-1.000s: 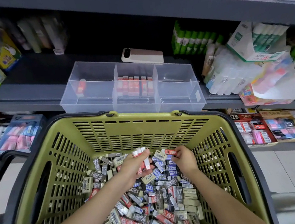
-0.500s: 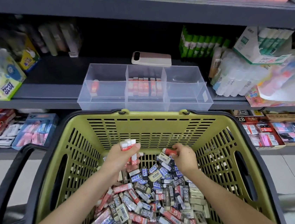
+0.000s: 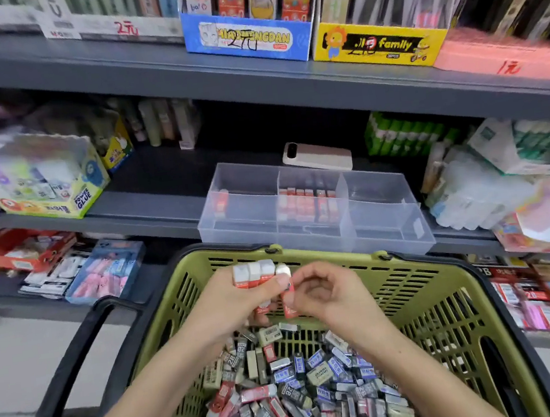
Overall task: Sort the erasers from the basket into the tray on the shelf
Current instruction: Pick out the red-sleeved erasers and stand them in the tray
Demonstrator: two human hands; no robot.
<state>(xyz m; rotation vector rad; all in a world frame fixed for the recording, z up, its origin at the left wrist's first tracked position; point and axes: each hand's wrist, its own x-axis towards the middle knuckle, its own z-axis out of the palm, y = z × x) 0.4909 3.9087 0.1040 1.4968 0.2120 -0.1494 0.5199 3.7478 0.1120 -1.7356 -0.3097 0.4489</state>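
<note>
A green basket (image 3: 424, 297) in front of me holds a heap of loose erasers (image 3: 297, 387) in red, blue and grey sleeves. My left hand (image 3: 239, 301) grips several red-sleeved erasers (image 3: 255, 274) upright in a row above the basket's far rim. My right hand (image 3: 324, 293) pinches one more red eraser (image 3: 288, 304) against that row. On the shelf behind stands a clear three-part tray (image 3: 385, 230); its left part holds one red eraser (image 3: 222, 200), its middle part a row of red erasers (image 3: 307, 201), and its right part looks bare.
A pale phone (image 3: 317, 155) lies behind the tray. A glue box (image 3: 48, 189) stands on the shelf to the left, and packed goods (image 3: 490, 183) crowd the right. The basket's black handle (image 3: 79, 364) hangs at its left. Boxes (image 3: 374, 42) fill the upper shelf.
Both hands rose from the eraser heap toward the basket's far rim. My right hand brought a red eraser over to the bunch in my left hand. The view tilted upward.
</note>
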